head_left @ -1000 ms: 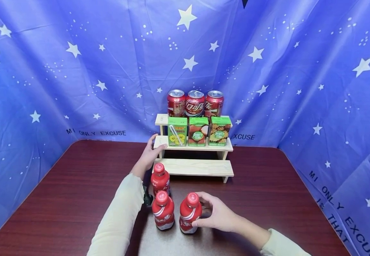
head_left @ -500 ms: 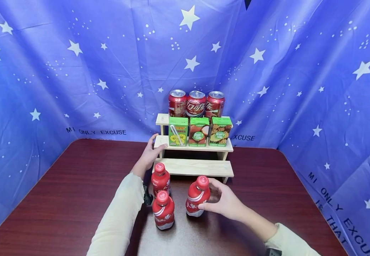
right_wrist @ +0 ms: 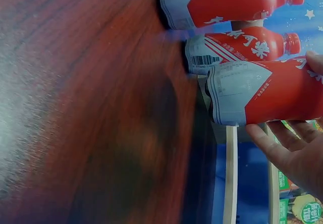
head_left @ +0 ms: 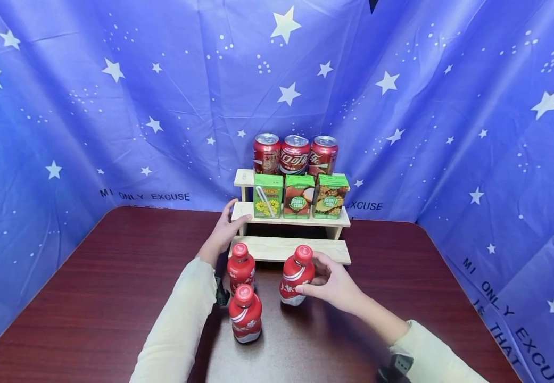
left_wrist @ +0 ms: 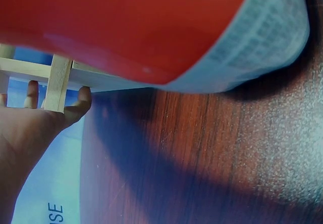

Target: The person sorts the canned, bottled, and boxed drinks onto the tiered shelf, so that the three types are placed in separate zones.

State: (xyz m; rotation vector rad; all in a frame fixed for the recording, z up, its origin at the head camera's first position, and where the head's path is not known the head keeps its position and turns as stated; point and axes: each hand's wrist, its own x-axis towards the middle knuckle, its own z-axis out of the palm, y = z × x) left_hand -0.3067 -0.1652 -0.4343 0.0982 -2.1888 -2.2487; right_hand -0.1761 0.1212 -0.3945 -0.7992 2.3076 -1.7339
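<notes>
My right hand [head_left: 333,283] grips a red drink bottle [head_left: 294,279] with a red cap, thumb on one side and fingers on the other. In the right wrist view this bottle [right_wrist: 267,93] hangs clear of the tabletop, in front of the lowest step. My left hand [head_left: 223,233] holds the left end of the middle step of a three-tier wooden stand [head_left: 291,249]. The left wrist view has its thumb and fingers on either side of a wooden upright [left_wrist: 59,82]. Two similar bottles stand on the table by my left forearm, one behind [head_left: 241,268], one nearer [head_left: 246,322].
Three red cola cans [head_left: 294,157] stand on the top step. Three green juice cartons [head_left: 298,198] line the middle step. The dark wood-grain table [head_left: 90,298] meets a blue star-patterned curtain [head_left: 185,80] at the back and sides.
My right hand has lifted the bottle off the table and carried it forward, slightly right, towards the lowest step. My left hand keeps its hold on the stand.
</notes>
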